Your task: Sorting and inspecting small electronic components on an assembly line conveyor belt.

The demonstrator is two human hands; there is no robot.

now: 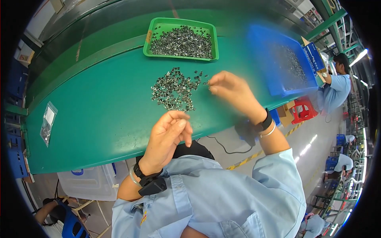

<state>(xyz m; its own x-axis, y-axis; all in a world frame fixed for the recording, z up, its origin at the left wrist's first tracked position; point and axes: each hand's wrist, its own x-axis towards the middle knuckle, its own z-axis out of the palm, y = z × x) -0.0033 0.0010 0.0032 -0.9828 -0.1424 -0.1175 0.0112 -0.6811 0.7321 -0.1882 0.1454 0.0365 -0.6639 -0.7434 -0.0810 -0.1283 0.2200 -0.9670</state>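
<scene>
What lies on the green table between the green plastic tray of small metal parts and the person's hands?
In the head view, a loose pile of small shiny metal parts lies there, apart from the green plastic tray; the right hand reaches its edge.

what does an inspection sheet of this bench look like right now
surface: green table, bare at the near edge
job's things: loose pile of small metal parts mid-table; green tray of the same parts behind it
clutter: blue bin at right, small clear bag at left
grippers: right hand pinched at the pile's right edge; left hand raised near the pile, whether it holds a part cannot be told
cables: black cable on the floor under the table edge
surroundings: other workers seated at right, red stool
</scene>
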